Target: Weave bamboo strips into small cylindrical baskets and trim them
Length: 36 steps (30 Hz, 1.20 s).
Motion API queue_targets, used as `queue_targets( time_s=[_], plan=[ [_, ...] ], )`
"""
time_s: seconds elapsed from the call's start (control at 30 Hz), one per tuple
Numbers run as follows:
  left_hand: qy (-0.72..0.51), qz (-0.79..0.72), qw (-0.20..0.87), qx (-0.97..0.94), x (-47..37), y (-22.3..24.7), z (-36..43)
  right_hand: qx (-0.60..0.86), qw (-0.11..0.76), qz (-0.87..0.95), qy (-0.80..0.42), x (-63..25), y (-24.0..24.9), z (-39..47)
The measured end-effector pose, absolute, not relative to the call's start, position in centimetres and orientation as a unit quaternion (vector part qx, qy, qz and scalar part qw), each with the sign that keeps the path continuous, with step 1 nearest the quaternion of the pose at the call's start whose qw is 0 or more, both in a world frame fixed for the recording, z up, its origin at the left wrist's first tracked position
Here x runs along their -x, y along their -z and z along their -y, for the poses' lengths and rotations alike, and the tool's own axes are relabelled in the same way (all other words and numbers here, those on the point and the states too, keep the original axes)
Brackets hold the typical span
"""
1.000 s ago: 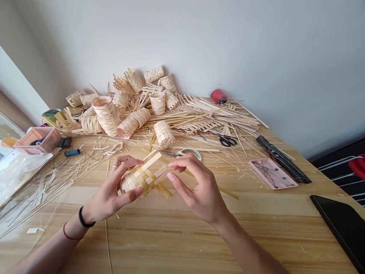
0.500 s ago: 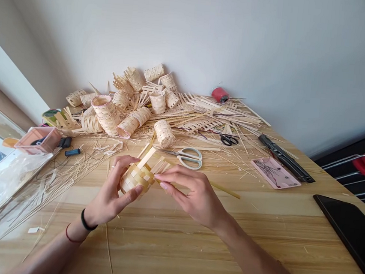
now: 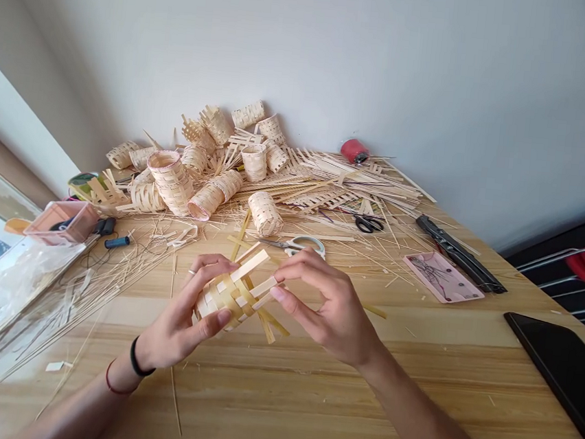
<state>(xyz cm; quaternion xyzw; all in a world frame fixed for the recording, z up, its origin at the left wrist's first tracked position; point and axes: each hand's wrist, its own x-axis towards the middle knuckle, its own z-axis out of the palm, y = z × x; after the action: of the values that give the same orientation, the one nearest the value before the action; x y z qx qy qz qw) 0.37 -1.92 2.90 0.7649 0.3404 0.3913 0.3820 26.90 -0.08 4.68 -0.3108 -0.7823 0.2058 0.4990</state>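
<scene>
My left hand (image 3: 187, 313) grips a small woven basket (image 3: 227, 303) made of pale and yellowish flat strips, its thumb pressed on the near side. The basket lies tilted, its unfinished end facing up and to the right with loose strip ends sticking out. Between thumb and fingertips, my right hand (image 3: 323, 302) pinches one pale upright strip (image 3: 265, 289) of that basket. Yellow strip ends (image 3: 272, 328) poke out below the rim. Just behind my right fingers lie white-handled scissors (image 3: 300, 244), partly covered by them.
Several woven baskets (image 3: 172, 184) are heaped with loose strips (image 3: 348, 183) against the wall. Black scissors (image 3: 368, 224), a red thread spool (image 3: 354, 151), a pink tray (image 3: 442, 279), a black tool (image 3: 459, 253) and a dark tablet-like slab (image 3: 551, 375) lie rightward. A pink box (image 3: 64, 222) stands left.
The basket has turned so its open end leans further right. My right hand has moved slightly right, from the rim to a protruding strip, and yellow strip ends now show below it.
</scene>
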Motion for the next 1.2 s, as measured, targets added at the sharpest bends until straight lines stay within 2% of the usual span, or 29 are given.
queue_targets(
  time_s=[0.33, 0.7, 0.77, 0.93, 1.07, 1.2],
  plan=[
    [-0.378, -0.324, 0.381, -0.779, -0.4, -2.8, 2.0, 0.294, 0.503, 0.742, -0.332, -26.3, -4.4, 0.5],
    [-0.394, -0.332, 0.391, -0.763, -0.2, -2.7, 2.0, 0.295, 0.521, 0.729, -0.331, -25.9, -3.6, 0.4],
    [-0.410, -0.338, 0.430, -0.730, -0.2, -2.6, 2.1, 0.312, 0.534, 0.723, -0.307, -26.0, -3.4, 0.2],
    [-0.467, -0.319, 0.606, -0.559, -0.3, -2.4, 1.9, 0.353, 0.552, 0.714, -0.247, -26.3, -3.1, -0.3],
    [-0.503, -0.304, 0.627, -0.512, -0.6, -2.2, 1.5, 0.322, 0.496, 0.748, -0.301, -26.1, -3.3, -0.1],
    [-0.499, -0.322, 0.632, -0.498, -0.6, -2.0, 1.1, 0.311, 0.502, 0.754, -0.287, -25.8, -2.9, -0.1]
  ],
)
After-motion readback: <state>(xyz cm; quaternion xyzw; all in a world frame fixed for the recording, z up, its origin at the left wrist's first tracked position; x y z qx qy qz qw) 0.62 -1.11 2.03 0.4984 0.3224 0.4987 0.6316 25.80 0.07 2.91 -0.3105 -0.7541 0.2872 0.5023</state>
